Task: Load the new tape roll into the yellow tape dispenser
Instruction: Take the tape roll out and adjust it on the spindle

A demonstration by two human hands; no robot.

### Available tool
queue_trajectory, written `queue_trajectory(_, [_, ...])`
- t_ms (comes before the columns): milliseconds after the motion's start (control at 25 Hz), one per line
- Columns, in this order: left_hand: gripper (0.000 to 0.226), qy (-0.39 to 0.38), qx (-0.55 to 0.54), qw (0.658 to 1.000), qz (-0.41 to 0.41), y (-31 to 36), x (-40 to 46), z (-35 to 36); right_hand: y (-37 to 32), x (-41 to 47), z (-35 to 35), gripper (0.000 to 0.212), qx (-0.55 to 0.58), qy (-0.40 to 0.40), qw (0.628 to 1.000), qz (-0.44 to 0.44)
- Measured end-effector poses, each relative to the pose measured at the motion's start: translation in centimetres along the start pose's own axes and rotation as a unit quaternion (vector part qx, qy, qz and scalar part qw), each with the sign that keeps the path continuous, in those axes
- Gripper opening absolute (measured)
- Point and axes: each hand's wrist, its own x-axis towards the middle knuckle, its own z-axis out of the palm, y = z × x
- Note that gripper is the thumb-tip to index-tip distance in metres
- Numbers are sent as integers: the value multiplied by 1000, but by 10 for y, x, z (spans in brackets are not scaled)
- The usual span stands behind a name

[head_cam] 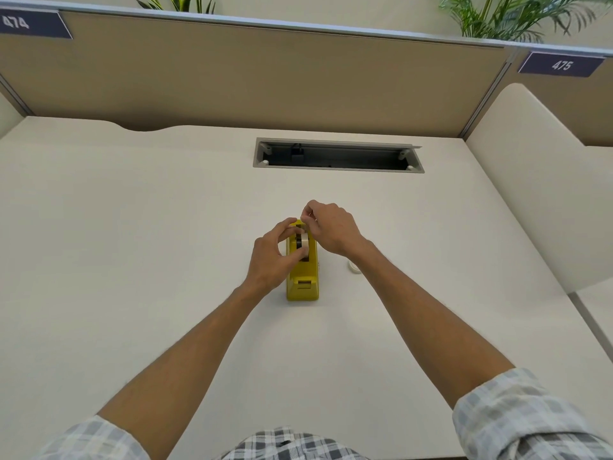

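Left hand (272,257) fingers (292,231) hold tape roll (303,244) seated in yellow dispenser (302,280). Right hand (331,229) fingers pinched narrow just beyond roll; what they pinch unclear.

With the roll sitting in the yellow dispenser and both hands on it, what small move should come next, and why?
Probably draw the tape end forward toward the cutter. The tape roll already sits in the slot of the yellow dispenser, steadied by the left hand, while the right hand pinches at the far end above the roll, seemingly on the loose tape end. Whether tape is actually gripped is too small to tell.
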Motion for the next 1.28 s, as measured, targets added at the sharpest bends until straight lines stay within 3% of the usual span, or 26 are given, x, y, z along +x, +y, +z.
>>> queue_trajectory(560, [52,-31,38,999,3,-4,5,-3,-6,-7,-25,14,-90,54,992,-74])
queue_trajectory(1280, [63,3,25,1000,8,3,-2,-1,-1,1,-8,19,11,-7,1000,4])
